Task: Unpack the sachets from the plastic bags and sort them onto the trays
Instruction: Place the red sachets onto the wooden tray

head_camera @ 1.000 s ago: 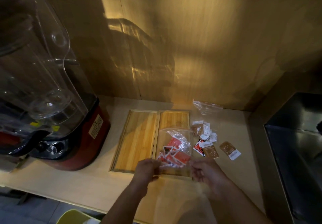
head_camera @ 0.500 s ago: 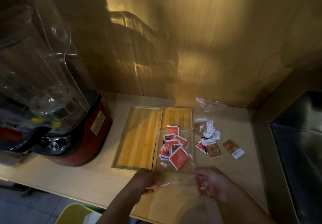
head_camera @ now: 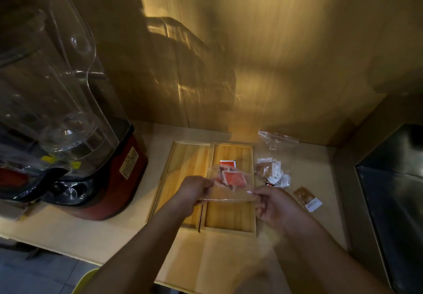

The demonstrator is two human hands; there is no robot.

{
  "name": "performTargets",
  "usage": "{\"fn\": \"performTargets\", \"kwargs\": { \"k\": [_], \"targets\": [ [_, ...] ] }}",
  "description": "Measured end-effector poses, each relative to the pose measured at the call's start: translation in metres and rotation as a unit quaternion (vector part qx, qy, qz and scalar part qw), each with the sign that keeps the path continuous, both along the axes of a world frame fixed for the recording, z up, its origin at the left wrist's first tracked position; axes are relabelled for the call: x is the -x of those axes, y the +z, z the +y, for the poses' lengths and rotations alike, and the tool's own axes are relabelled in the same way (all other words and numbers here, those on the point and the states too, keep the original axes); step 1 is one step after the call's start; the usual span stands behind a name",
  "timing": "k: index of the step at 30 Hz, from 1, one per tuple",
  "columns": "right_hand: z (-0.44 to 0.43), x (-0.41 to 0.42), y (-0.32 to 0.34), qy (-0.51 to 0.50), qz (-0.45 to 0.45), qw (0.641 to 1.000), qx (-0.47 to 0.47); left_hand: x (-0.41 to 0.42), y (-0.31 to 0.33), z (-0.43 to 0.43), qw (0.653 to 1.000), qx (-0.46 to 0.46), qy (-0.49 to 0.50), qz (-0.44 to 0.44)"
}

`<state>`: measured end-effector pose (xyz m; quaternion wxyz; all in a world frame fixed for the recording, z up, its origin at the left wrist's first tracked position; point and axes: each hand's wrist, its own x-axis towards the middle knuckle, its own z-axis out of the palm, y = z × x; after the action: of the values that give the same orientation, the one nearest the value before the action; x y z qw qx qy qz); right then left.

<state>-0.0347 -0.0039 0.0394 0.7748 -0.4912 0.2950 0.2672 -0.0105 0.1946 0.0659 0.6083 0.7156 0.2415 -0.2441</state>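
Two bamboo trays lie side by side on the counter, the left tray point(head_camera: 183, 170) bare, the right tray point(head_camera: 231, 216) under my hands. I hold a clear plastic bag point(head_camera: 229, 193) stretched above the right tray: my left hand point(head_camera: 194, 190) pinches its left edge, my right hand point(head_camera: 272, 204) its right edge. Several red sachets point(head_camera: 233, 177) show through the bag, and one red sachet point(head_camera: 227, 163) lies on the tray behind it. I cannot tell if the others are inside the bag or under it.
A big blender point(head_camera: 57, 110) with a red base fills the left. Right of the trays lie brown and white sachets point(head_camera: 270, 170), one brown sachet point(head_camera: 306, 197) apart, and a crumpled clear bag point(head_camera: 274, 138) by the wall. A dark metal sink point(head_camera: 393, 190) sits at the right.
My hands have moved up and forward with the clear bag, from the tray's near edge to above its middle. The red sachets spread on the tray half a second ago now look bunched behind the bag.
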Motion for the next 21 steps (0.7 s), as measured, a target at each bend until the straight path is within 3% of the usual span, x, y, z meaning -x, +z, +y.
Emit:
{"fn": "performTargets", "kwargs": {
  "k": [2, 8, 15, 21],
  "targets": [
    [-0.002, 0.003, -0.003, 0.024, 0.018, 0.999, 0.017, 0.005, -0.004, 0.003, 0.999, -0.026, -0.024, 0.008],
    [-0.009, 0.028, -0.023, 0.055, 0.103, 0.993, 0.015, 0.031, -0.042, 0.019, 0.983, 0.01, -0.108, 0.15],
    [0.004, 0.01, -0.033, -0.015, 0.1, 0.994, 0.03, 0.02, -0.047, 0.0, 0.983, 0.133, 0.016, 0.124],
    [0.007, -0.018, -0.012, -0.034, 0.052, 0.998, 0.011, -0.004, -0.028, -0.008, 0.994, 0.08, 0.033, 0.07]
  ]
}}
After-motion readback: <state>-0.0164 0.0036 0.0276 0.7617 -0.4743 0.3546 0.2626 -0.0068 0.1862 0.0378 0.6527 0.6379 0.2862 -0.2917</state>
